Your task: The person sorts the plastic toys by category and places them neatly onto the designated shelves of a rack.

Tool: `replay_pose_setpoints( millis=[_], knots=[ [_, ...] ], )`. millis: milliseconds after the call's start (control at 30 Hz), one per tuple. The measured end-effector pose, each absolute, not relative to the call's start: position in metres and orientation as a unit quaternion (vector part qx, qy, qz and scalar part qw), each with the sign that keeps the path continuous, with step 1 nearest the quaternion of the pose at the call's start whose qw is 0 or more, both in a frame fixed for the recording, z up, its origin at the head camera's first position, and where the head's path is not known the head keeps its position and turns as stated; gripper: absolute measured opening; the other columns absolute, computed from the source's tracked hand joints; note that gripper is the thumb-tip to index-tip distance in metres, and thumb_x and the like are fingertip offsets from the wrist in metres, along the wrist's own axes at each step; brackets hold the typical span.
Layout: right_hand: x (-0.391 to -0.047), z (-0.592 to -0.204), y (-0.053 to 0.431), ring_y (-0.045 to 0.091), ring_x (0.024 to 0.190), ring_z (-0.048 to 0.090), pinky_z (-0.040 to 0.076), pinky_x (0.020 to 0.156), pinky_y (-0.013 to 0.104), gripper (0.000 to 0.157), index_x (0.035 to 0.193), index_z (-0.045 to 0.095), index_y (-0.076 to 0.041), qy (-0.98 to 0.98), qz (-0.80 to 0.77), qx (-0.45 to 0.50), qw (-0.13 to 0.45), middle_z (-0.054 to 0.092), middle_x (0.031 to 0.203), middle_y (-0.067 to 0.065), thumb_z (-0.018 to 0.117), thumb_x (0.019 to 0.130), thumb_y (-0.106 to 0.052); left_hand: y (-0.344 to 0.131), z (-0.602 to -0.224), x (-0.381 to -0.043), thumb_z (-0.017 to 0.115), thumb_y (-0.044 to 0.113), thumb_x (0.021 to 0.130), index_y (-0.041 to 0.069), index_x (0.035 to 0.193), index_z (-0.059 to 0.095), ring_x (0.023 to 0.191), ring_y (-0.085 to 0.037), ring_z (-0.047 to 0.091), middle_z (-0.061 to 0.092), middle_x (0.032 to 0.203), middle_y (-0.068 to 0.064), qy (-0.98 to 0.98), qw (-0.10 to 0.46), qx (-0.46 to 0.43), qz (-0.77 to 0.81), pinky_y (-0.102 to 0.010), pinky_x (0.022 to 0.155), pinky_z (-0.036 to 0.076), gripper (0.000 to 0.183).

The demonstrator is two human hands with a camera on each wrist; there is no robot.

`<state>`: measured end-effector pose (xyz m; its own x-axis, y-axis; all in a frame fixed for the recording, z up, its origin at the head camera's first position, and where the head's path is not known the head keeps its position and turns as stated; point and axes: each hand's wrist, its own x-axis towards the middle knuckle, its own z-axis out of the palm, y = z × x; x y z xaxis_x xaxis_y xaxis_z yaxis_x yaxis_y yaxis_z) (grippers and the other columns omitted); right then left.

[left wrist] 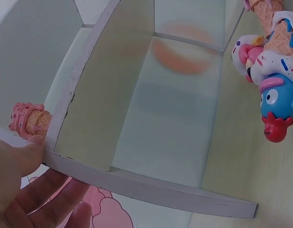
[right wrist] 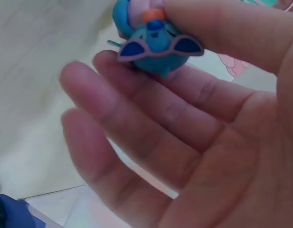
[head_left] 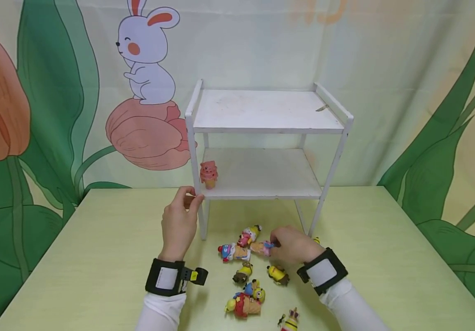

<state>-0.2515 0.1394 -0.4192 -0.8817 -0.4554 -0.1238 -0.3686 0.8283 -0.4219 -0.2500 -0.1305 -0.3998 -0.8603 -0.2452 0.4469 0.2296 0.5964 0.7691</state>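
My left hand (head_left: 179, 227) grips the left front leg of a small white two-tier shelf (head_left: 258, 197), thumb at the lower tier's corner and fingers round the leg. Just above that thumb, a pink ice-cream-cone figurine (head_left: 209, 174) stands upright on the lower tier's left front corner. Low over the table, my right hand (head_left: 297, 246) pinches a cone-shaped toy figurine (right wrist: 158, 50) between thumb and fingers. Its blue head with pink-rimmed ears shows in the right wrist view. Beside it lie a blue-headed cone figurine (head_left: 233, 252) and a yellow-and-pink figurine (head_left: 249, 235).
Nearer me on the table (head_left: 97, 276) lie several more figurines: two yellow-and-brown ones (head_left: 279, 275), a red-topped cone (head_left: 246, 305), a blue-and-yellow one (head_left: 256, 290) and a crowned one (head_left: 290, 321). A printed cloth (head_left: 254, 41) hangs behind the shelf.
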Motion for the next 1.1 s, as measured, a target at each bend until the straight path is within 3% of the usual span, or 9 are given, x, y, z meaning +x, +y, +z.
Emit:
replay_pose_setpoints(
  millis=[467,933,1100],
  knots=[
    [-0.247,-0.405,0.138,0.013,0.073,0.056,0.049,0.068,0.034,0.01,0.091,0.068,-0.007,0.949,-0.206,-0.229,0.066,0.063,0.083,-0.001,0.074,0.086,-0.014,-0.131,-0.4,-0.25,0.063,0.022,0.097,0.008,0.115,0.059,0.085,-0.029,0.064,0.07,0.098,-0.014,-0.853,0.26,0.008,-0.453,-0.042,0.069,0.049,0.024],
    [-0.24,-0.39,0.138,0.008,0.056,0.05,0.043,0.052,0.026,0.01,0.084,0.068,-0.012,0.937,-0.229,-0.265,0.017,0.058,0.071,-0.007,0.072,0.089,-0.019,-0.13,-0.4,-0.25,0.062,0.023,0.097,0.007,0.116,0.059,0.081,-0.028,0.063,0.07,0.095,-0.014,-0.854,0.269,0.0,-0.446,-0.038,0.065,0.046,0.024],
    [-0.234,-0.379,0.137,0.012,0.069,0.053,0.046,0.063,0.03,0.011,0.094,0.07,-0.007,0.929,-0.233,-0.284,-0.035,0.062,0.082,-0.002,0.071,0.089,-0.016,-0.13,-0.4,-0.25,0.062,0.023,0.098,0.007,0.115,0.059,0.08,-0.028,0.063,0.07,0.094,-0.014,-0.854,0.271,-0.001,-0.444,-0.037,0.064,0.045,0.024]
  ],
)
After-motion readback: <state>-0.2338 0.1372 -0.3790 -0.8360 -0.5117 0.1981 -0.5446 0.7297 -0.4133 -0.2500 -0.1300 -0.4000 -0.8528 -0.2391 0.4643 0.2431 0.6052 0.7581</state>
